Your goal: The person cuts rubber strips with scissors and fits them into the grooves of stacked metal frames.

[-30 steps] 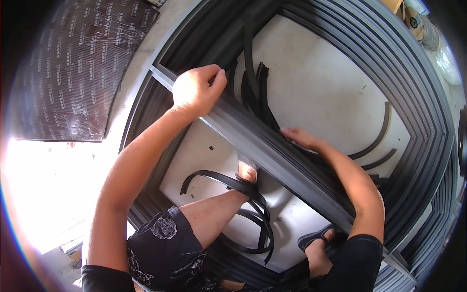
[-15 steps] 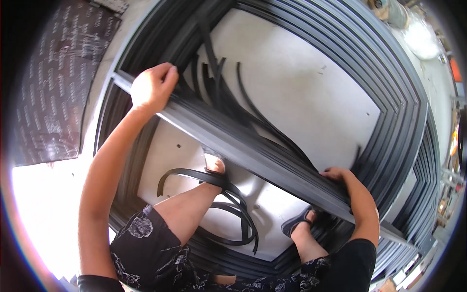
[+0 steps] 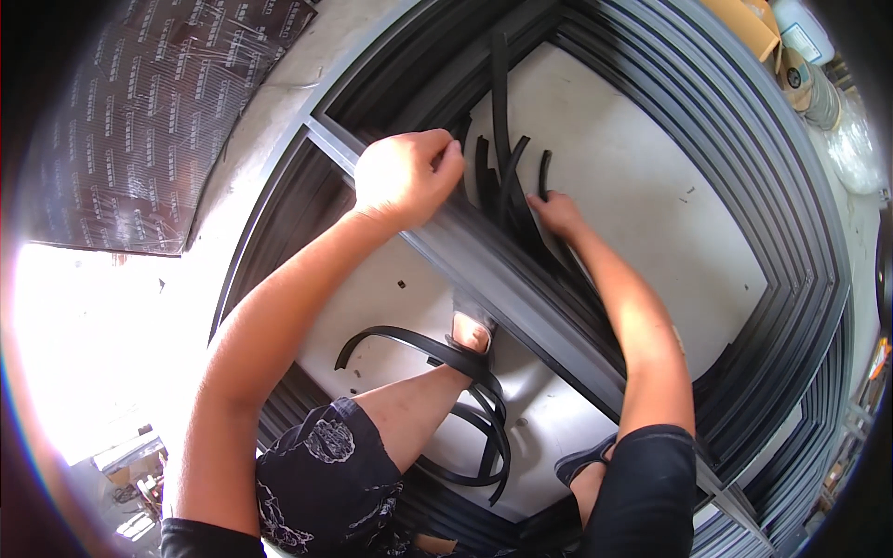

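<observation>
My left hand is curled closed over the upper part of a grey metal crossbar. Its fingertips are turned away, so what they pinch, if anything, is hidden. Beyond the bar, my right hand is closed around a black rubber strip, whose short end sticks up past the fingers. More black strips lie bunched beside that hand, running along the far side of the bar. The crossbar belongs to the top of a stack of dark grey metal frames.
Inside the frames, a loose coil of black strip lies around my foot on the pale floor. A dark printed sheet is at the left. Cardboard and a wire spool stand at the far right.
My right hand has left the lower right end of the crossbar and moved up and left to grip a strip's end. My left hand stays on the bar as the view shifts.
</observation>
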`<state>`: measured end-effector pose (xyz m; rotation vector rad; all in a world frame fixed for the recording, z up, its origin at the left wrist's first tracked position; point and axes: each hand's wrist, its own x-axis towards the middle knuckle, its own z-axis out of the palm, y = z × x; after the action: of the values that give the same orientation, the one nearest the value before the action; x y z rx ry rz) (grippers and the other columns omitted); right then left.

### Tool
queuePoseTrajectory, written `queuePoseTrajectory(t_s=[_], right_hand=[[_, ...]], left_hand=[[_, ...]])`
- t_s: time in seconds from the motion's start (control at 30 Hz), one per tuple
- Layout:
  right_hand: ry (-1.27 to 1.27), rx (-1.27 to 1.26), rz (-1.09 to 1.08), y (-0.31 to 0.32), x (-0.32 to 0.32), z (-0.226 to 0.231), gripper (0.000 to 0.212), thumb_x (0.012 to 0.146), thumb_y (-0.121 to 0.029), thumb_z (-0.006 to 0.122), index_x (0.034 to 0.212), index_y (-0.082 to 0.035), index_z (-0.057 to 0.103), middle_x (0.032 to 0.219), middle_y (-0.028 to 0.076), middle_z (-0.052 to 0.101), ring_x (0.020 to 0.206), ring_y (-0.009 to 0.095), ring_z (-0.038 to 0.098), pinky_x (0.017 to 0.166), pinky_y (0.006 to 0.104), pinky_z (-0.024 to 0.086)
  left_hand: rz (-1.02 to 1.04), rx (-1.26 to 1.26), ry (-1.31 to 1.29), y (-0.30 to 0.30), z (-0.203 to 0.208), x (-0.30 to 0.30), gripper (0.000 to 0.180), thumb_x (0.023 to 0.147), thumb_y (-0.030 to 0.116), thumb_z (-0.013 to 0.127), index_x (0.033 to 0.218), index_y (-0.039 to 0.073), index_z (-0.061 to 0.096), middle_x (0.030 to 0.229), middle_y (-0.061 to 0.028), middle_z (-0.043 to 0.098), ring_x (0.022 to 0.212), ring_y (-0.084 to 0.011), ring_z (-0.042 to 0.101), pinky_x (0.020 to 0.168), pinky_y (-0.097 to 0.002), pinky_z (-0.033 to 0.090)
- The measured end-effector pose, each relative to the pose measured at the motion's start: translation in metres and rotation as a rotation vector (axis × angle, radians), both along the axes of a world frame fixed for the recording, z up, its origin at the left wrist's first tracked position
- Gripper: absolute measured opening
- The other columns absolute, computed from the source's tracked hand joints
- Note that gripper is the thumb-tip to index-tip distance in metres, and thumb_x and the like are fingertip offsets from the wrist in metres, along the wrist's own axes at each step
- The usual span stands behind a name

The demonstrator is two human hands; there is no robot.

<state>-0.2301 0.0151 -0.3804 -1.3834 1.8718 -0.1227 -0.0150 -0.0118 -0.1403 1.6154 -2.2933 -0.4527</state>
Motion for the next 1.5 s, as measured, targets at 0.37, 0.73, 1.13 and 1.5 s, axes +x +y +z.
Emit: queuePoseTrajectory(t_s=[0.37,0.73,1.13,1.5], right_hand=[[-0.710,0.262,0.571,0.033,0.037,-0.004,0.059,0.082,-0.053,0.050,0.108,-0.002,0.063,0.104,0.017,0.064,0.093,0.027,0.059,0.085,0.0369,0.044],[-0.321,-0.644,-0.387,0.183,-0.001,0.245,0.008,0.087,-0.006,0.055,0.087,0.001,0.058,0.072,0.005,0.060,0.065,0.009,0.056,0.059,0.0239,0.044],[0.059,-0.262,-0.269,0.412,0.135,0.028,0.054,0.066,-0.023,0.075,0.109,-0.001,0.052,0.102,0.017,0.059,0.095,0.032,0.057,0.084,0.0416,0.046],[-0.118,-0.231,-0.297,0.396,0.067,0.126,0.030,0.063,-0.028,0.066,0.080,-0.004,0.059,0.085,0.015,0.057,0.082,0.034,0.056,0.072,0.0429,0.047]], left_hand=[[-0.070,-0.034,0.093,0.002,-0.002,0.004,0.023,0.081,0.023,0.052,0.070,0.005,0.061,0.063,-0.0144,0.057,0.060,-0.0317,0.057,0.056,-0.0381,0.046],[-0.022,-0.054,-0.057,-0.009,-0.013,0.017,0.031,0.083,0.036,0.049,0.088,0.012,0.068,0.077,-0.0115,0.065,0.074,-0.0305,0.062,0.071,-0.0378,0.050],[-0.253,-0.131,0.303,0.013,-0.018,0.022,0.025,0.086,0.021,0.055,0.104,0.005,0.060,0.095,-0.0109,0.061,0.090,-0.0235,0.060,0.081,-0.0321,0.046],[-0.228,0.904,0.324,0.113,0.081,0.095,0.024,0.093,0.019,0.050,0.107,0.000,0.056,0.092,-0.0046,0.060,0.088,-0.0115,0.057,0.083,-0.0255,0.045]])
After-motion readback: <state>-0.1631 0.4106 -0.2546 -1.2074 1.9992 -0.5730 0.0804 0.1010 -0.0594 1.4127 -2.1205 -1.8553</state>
